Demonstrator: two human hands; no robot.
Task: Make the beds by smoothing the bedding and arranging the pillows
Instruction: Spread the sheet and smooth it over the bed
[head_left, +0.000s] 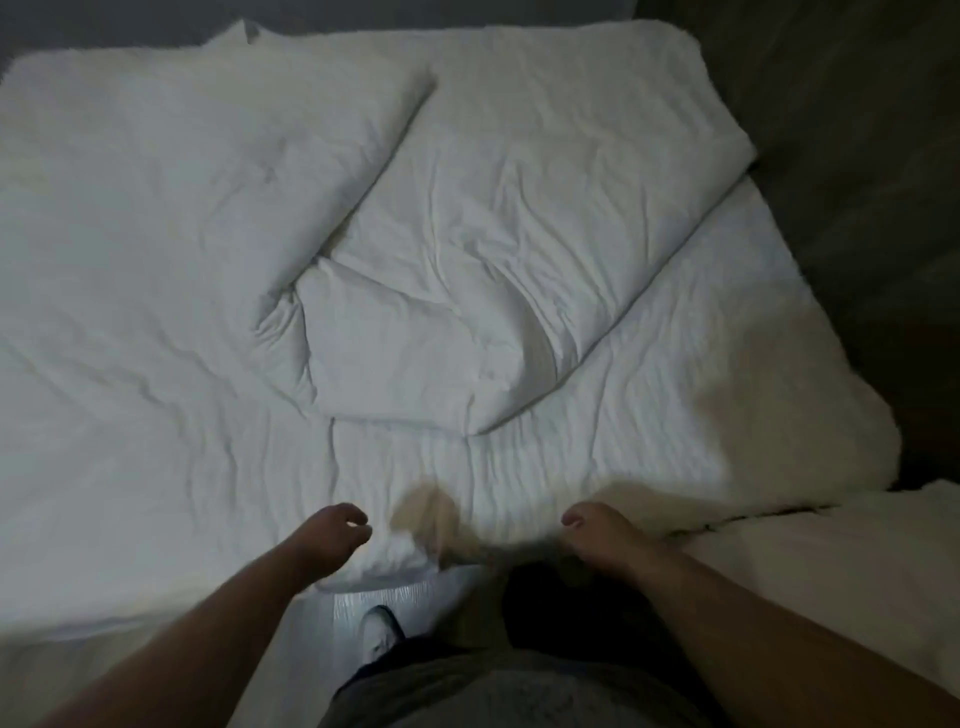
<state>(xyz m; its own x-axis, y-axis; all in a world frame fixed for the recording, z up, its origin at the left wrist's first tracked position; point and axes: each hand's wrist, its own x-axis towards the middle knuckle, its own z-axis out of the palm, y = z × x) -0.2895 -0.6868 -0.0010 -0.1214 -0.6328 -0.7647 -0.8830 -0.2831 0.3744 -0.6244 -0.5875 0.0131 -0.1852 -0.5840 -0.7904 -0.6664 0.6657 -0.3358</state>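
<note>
The left hand (337, 530) and right hand (592, 530) are curling at the near edge of the rumpled duvet (519, 234), lower centre, likely to pull it smooth, blur hiding whether either grip is holding cloth.

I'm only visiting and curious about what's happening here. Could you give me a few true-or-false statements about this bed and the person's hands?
1. The bedding is white. True.
2. The bedding lies flat and smooth. False: it is wrinkled, with a folded-over part in the middle.
3. The left hand and the right hand are both at the bed's near edge. True.
4. The person wears long sleeves. False: the forearms are bare.
5. A shoe shows below, between the arms. True.
</note>
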